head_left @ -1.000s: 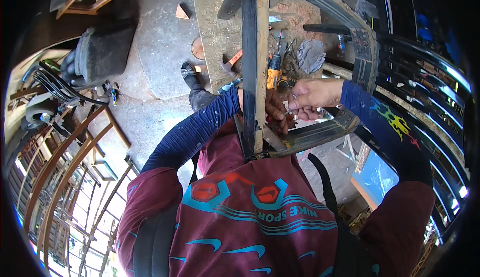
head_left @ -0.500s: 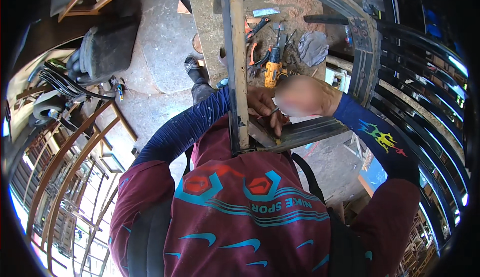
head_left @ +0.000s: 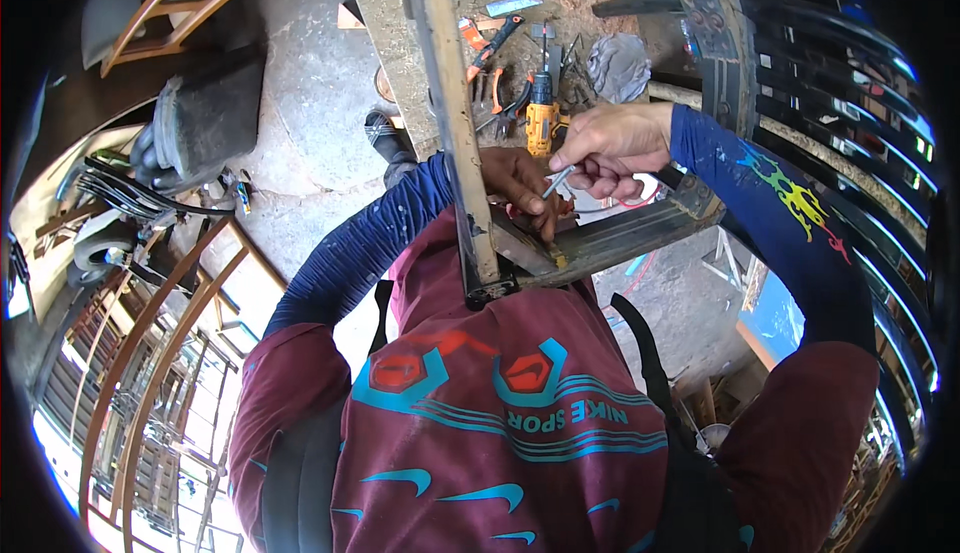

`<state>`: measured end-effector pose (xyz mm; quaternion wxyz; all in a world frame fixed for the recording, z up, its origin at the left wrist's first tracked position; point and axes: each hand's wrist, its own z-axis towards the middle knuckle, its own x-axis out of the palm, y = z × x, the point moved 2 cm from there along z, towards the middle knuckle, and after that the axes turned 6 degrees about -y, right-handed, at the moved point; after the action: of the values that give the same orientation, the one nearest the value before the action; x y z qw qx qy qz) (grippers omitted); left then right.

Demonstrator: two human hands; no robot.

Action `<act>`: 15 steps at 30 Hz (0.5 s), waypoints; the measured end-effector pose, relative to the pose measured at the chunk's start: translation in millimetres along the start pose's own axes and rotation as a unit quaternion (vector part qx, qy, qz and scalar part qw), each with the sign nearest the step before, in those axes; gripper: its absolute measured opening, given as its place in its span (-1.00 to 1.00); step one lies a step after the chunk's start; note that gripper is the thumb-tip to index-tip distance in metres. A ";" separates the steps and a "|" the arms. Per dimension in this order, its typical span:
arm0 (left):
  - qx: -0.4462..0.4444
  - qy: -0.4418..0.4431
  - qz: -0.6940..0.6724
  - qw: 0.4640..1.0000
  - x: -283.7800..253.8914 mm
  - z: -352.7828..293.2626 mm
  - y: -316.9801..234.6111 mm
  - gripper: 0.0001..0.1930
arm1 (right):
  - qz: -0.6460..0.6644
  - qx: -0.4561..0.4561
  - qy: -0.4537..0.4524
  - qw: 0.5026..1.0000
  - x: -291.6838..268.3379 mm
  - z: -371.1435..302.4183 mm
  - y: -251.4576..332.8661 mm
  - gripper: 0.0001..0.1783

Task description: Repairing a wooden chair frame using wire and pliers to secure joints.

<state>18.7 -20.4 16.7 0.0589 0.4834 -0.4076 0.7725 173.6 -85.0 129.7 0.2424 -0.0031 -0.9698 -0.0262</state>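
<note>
My right hand (head_left: 620,145) pinches a thin silver metal rod (head_left: 560,180) between thumb and fingers. The rod slants down toward my left hand (head_left: 515,181), its lower end close to the left thumb. Reaching in behind an upright bar of the wooden chair frame (head_left: 447,103), my left hand has its fingers bent down at the frame's near inner corner. Whatever lies under those fingertips is too small to make out. The dark lower rail (head_left: 625,241) of the frame runs right from that corner, below both hands.
Beyond the hands, a yellow cordless drill (head_left: 542,123), orange-handled pliers (head_left: 497,91), a crumpled grey cloth (head_left: 618,66) and wood shavings lie on a board (head_left: 400,43). Black curved slats (head_left: 840,103) rise at the right. Wooden chair frames (head_left: 150,373) stand at the left.
My right hand has drawn up and back from the left hand, and the silver rod now shows clearly. The chair frame's upright bar leans further left. My left hand stays near the corner.
</note>
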 end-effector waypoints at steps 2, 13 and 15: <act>0.022 0.008 0.007 1.000 0.5 0.3 -2.5 -0.71 | 0.020 0.069 0.008 0.997 5.6 -2.5 0.3 -0.38; 0.058 -0.008 0.055 0.997 -2.3 1.0 6.6 -0.71 | -0.122 -0.053 -0.099 0.986 -33.4 14.7 35.9 -0.31; 0.015 -0.010 -0.014 1.000 1.1 1.0 7.1 -0.68 | -0.085 -0.097 -0.270 0.954 -72.2 51.4 25.6 -0.35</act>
<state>15.3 -26.1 13.7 0.0585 0.4977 -0.3899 0.7725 213.6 -56.2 51.7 -0.0327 0.0494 -0.9885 -0.1390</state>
